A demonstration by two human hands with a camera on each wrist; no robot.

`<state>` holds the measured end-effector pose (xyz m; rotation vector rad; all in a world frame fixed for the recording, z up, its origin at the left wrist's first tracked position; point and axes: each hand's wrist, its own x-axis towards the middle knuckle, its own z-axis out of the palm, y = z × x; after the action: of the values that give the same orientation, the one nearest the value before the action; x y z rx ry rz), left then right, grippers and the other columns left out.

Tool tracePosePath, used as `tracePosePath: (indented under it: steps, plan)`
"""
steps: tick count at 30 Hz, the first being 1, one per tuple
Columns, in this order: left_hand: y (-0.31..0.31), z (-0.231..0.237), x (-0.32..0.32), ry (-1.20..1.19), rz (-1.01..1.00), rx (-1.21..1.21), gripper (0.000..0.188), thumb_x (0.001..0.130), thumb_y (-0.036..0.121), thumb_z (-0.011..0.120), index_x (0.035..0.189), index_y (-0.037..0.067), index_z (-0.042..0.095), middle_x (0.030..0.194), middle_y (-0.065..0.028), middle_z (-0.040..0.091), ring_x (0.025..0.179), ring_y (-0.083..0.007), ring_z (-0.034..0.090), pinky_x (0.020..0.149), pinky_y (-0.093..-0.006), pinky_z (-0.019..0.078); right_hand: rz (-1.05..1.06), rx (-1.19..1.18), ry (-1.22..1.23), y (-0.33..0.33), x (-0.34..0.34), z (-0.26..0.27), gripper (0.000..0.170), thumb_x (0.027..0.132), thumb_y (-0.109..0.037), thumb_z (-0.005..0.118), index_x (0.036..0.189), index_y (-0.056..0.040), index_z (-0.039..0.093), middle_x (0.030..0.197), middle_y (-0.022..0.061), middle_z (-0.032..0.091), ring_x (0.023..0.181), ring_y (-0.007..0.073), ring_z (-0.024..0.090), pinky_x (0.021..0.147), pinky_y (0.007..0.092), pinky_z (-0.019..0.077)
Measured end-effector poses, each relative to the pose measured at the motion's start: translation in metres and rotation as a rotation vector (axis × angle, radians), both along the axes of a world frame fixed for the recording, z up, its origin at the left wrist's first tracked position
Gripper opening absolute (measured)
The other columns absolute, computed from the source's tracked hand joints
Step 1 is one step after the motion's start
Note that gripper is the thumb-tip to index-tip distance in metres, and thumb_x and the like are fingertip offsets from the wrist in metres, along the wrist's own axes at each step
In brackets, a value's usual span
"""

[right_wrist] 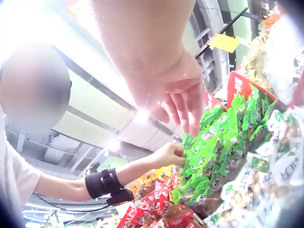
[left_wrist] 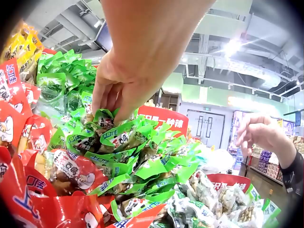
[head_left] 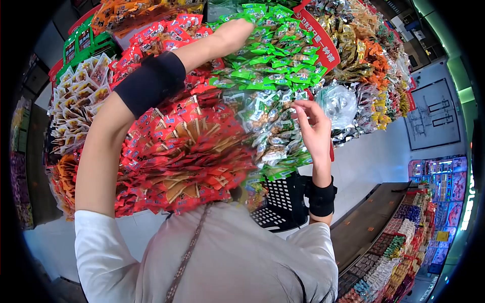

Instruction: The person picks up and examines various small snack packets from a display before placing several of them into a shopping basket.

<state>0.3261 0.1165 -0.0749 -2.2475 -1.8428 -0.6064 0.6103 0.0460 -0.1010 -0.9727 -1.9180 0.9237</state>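
My left hand (head_left: 235, 36) reaches over to the far side of the green snack packets (head_left: 273, 58). In the left wrist view its thumb and fingers (left_wrist: 99, 95) curl down and pinch a green packet (left_wrist: 105, 122) at the top of the heap. My right hand (head_left: 316, 132) hovers over the white-and-green clear packets (head_left: 275, 118), with nothing in it. The right wrist view shows the fingers of that hand (right_wrist: 178, 90) hanging loosely bent above the green rows. Red snack packets (head_left: 177, 146) fill the display below my left arm.
A red sign strip (head_left: 319, 38) borders the green packets, and a clear plastic bag bundle (head_left: 339, 105) lies right of my right hand. Below the display is a black perforated basket (head_left: 280, 199). More packets (head_left: 83, 96) stand at left; shelves of goods (head_left: 389, 247) line the right.
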Motion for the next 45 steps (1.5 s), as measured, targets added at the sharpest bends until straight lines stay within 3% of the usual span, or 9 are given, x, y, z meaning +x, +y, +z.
tracePosePath:
  steps: [12,15,17,19,20,21,33,37,45]
  plan:
    - [0.003,-0.012,-0.004,-0.012,-0.022,0.001,0.019,0.071,0.011,0.063,0.078,-0.006,0.058,0.077,-0.0234,0.057,0.076,-0.0388,0.056,0.068,-0.0426,0.047,-0.019,-0.074,0.052,-0.02,0.015,-0.031,0.017,0.086,-0.008,0.05,0.1,-0.0004,0.055,0.09,0.0077,0.063,0.073,0.0111,0.06,0.062,0.0204,0.0456]
    - [-0.007,0.008,-0.009,-0.085,0.06,-0.237,0.027,0.071,0.017,0.065,0.085,-0.005,0.059,0.081,-0.0224,0.059,0.078,-0.036,0.058,0.07,-0.0392,0.048,-0.016,-0.088,0.115,-0.02,0.015,-0.047,0.018,0.086,-0.008,0.05,0.102,-0.0008,0.054,0.092,0.0077,0.062,0.075,0.0115,0.06,0.063,0.0206,0.0458]
    - [-0.027,0.007,-0.021,-0.115,0.003,0.004,0.036,0.072,0.021,0.066,0.098,-0.003,0.058,0.092,-0.0177,0.062,0.081,-0.0277,0.062,0.072,-0.0339,0.0484,-0.007,-0.154,0.214,-0.024,0.016,-0.056,0.022,0.084,-0.006,0.053,0.105,0.0009,0.053,0.095,0.0092,0.061,0.079,0.0087,0.056,0.067,0.0207,0.0454]
    - [-0.073,0.033,-0.011,-0.25,0.033,-0.091,0.038,0.073,0.02,0.065,0.102,-0.001,0.056,0.092,-0.0141,0.062,0.08,-0.0254,0.061,0.072,-0.0326,0.0481,0.011,-0.198,0.288,-0.029,0.017,-0.06,0.025,0.085,-0.008,0.051,0.109,0.0011,0.05,0.101,0.0102,0.058,0.082,0.0095,0.056,0.07,0.0215,0.0449]
    - [-0.085,0.025,-0.018,-0.18,-0.076,0.113,0.034,0.073,0.018,0.065,0.102,0.002,0.057,0.092,-0.013,0.062,0.082,-0.0215,0.061,0.072,-0.0312,0.0479,0.051,-0.21,0.344,-0.03,0.018,-0.062,0.027,0.087,-0.01,0.05,0.112,0.0011,0.048,0.106,0.0102,0.056,0.086,0.0106,0.055,0.073,0.0225,0.0443]
    - [-0.103,0.027,-0.018,-0.217,-0.056,0.06,0.033,0.073,0.017,0.066,0.103,0.004,0.058,0.094,-0.0115,0.062,0.086,-0.0195,0.06,0.073,-0.031,0.0479,0.067,-0.237,0.392,-0.034,0.018,-0.061,0.029,0.089,-0.013,0.047,0.114,0.0008,0.048,0.106,0.01,0.056,0.087,0.0116,0.056,0.074,0.023,0.0439]
    - [-0.246,0.001,-0.006,-0.502,-0.033,-0.138,0.041,0.072,0.014,0.068,0.108,0.001,0.052,0.099,-0.0116,0.058,0.093,-0.0211,0.057,0.08,-0.0307,0.0445,0.106,-0.325,0.372,-0.064,0.009,-0.063,0.036,0.093,-0.024,0.034,0.114,0.0007,0.048,0.109,0.0121,0.055,0.09,0.0155,0.055,0.076,0.0261,0.0451]
    - [-0.278,-0.015,-0.008,-0.646,0.026,-0.198,0.059,0.072,0.014,0.067,0.122,0.002,0.039,0.116,-0.0154,0.05,0.102,-0.0229,0.053,0.083,-0.0319,0.0427,0.146,-0.367,0.409,-0.076,0.001,-0.065,0.046,0.094,-0.032,0.026,0.115,0.0034,0.047,0.11,0.0142,0.053,0.091,0.0173,0.055,0.077,0.0282,0.0447]
    - [-0.336,-0.039,-0.033,-0.808,0.155,-0.134,0.054,0.077,0.004,0.058,0.126,0.003,0.034,0.122,-0.0126,0.044,0.109,-0.0214,0.047,0.088,-0.0319,0.0392,0.247,-0.452,0.423,-0.11,-0.036,-0.063,0.049,0.094,-0.034,0.025,0.116,0.0043,0.045,0.111,0.0154,0.053,0.091,0.0168,0.054,0.08,0.0282,0.043]
